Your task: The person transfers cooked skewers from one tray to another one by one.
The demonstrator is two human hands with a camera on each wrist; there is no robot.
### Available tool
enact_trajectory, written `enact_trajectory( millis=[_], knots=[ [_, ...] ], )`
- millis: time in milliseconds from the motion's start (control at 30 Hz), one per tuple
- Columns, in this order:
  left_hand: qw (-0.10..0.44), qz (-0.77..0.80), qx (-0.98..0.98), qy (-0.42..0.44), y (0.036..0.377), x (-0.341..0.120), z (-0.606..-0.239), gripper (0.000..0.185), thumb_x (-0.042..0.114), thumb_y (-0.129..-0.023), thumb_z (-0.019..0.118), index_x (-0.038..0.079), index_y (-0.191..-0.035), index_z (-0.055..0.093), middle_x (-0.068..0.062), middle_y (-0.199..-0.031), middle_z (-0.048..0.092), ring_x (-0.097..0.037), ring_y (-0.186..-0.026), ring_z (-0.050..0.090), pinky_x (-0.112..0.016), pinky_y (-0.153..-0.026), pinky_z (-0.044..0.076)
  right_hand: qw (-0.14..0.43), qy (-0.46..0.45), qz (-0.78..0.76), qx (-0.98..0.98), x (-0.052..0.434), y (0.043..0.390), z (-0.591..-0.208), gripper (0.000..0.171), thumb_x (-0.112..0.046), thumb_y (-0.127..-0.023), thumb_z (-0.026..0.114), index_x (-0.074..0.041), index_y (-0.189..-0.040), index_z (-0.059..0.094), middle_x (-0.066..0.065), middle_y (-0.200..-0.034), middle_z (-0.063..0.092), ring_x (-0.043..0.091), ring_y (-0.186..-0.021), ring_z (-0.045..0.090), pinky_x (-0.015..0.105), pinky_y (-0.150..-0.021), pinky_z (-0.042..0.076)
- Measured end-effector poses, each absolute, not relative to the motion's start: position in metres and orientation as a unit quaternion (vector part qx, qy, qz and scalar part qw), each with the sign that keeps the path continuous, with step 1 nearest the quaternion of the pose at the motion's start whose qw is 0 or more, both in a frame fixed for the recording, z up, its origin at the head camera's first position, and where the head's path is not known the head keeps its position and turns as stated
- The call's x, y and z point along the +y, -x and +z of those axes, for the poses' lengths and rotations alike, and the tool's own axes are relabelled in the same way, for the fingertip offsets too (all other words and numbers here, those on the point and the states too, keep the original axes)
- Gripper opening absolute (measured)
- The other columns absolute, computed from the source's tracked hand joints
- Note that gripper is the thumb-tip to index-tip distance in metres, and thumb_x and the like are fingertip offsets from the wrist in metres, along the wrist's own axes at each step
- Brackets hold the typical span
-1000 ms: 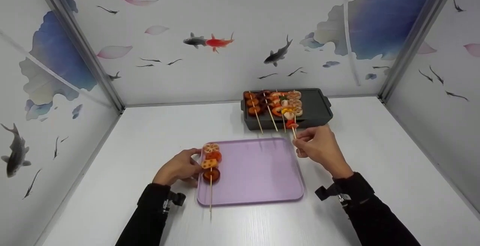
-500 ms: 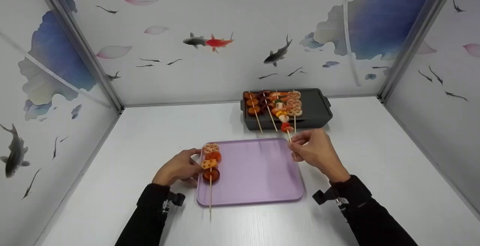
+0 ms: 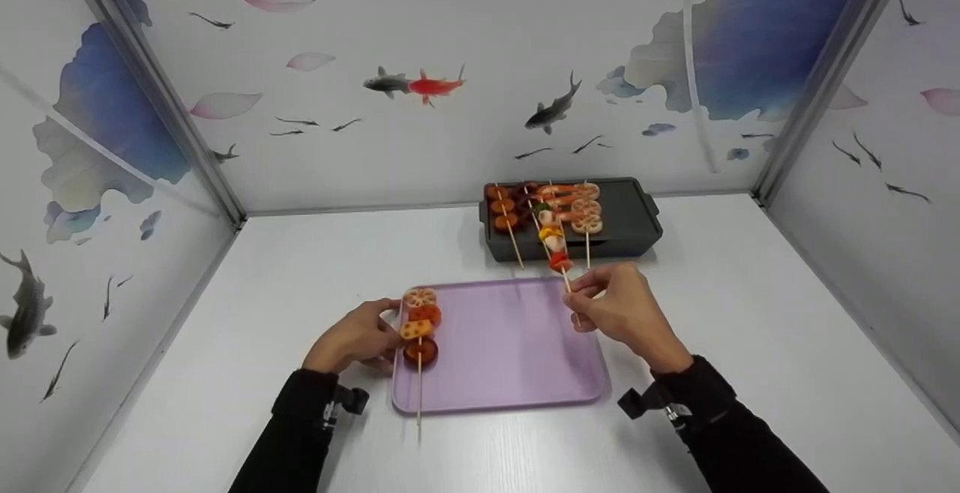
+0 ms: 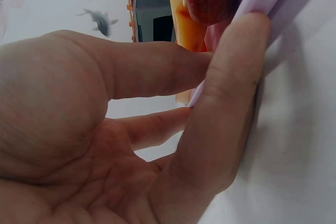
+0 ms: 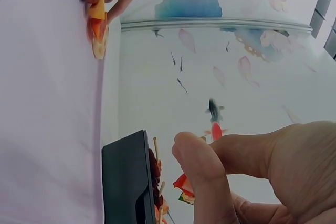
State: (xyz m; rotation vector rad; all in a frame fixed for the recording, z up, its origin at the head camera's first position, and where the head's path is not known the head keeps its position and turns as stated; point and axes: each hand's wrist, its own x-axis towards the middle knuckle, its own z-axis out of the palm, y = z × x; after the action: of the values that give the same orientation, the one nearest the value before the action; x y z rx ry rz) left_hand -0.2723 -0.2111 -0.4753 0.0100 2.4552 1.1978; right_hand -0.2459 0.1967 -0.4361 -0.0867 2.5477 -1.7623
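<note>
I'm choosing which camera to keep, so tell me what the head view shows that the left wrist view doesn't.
Only the head view shows the right hand pinching a mixed skewer between the grill pan and the whole purple tray, plus the skewers left on the pan. Only the left wrist view shows the left hand closing thumb and fingers on the tray's rim. Both show that hand at the tray edge beside the lotus-root skewer.
</note>
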Motion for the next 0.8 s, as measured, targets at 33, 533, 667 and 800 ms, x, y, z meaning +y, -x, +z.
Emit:
enact_trajectory(
  millis=[33, 533, 667, 800],
  knots=[
    [0.203, 0.430, 0.880, -0.006, 0.272, -0.211, -0.475, 0.080, 0.012, -0.106, 0.078, 0.003, -0.178, 0.044, -0.018, -0.116, 0.074, -0.024, -0.088, 0.079, -0.034, -0.072, 0.070, 0.022, 0.029, -0.569, 0.822, 0.195, 0.246, -0.436, 0.018, -0.007, -0.102, 0.085, 0.008, -0.112, 0.082, 0.012, -0.091, 0.082, 0.012, -0.068, 0.079, 0.026, -0.068, 0.070],
    [0.203, 0.434, 0.878, -0.015, 0.271, -0.212, -0.475, 0.079, 0.010, -0.106, 0.076, 0.001, -0.178, 0.043, -0.018, -0.117, 0.076, -0.022, -0.088, 0.081, -0.032, -0.068, 0.069, 0.028, 0.048, -0.572, 0.818, 0.178, 0.236, -0.439, 0.011, -0.004, -0.099, 0.086, 0.005, -0.103, 0.082, 0.010, -0.084, 0.081, 0.011, -0.062, 0.076, 0.024, -0.063, 0.066],
    [0.202, 0.433, 0.878, -0.016, 0.272, -0.212, -0.475, 0.079, 0.011, -0.106, 0.077, 0.001, -0.177, 0.044, -0.018, -0.115, 0.076, -0.022, -0.088, 0.081, -0.031, -0.068, 0.068, 0.036, 0.049, -0.574, 0.817, 0.172, 0.235, -0.440, 0.009, -0.003, -0.098, 0.086, 0.004, -0.102, 0.082, 0.010, -0.083, 0.081, 0.011, -0.061, 0.074, 0.024, -0.063, 0.065],
    [0.202, 0.433, 0.879, -0.015, 0.272, -0.212, -0.475, 0.080, 0.011, -0.106, 0.077, 0.002, -0.178, 0.043, -0.018, -0.116, 0.076, -0.022, -0.088, 0.081, -0.031, -0.068, 0.068, 0.043, 0.049, -0.571, 0.818, 0.167, 0.233, -0.441, 0.008, -0.003, -0.098, 0.086, 0.003, -0.101, 0.082, 0.013, -0.084, 0.082, 0.011, -0.062, 0.075, 0.023, -0.063, 0.066]
  ],
)
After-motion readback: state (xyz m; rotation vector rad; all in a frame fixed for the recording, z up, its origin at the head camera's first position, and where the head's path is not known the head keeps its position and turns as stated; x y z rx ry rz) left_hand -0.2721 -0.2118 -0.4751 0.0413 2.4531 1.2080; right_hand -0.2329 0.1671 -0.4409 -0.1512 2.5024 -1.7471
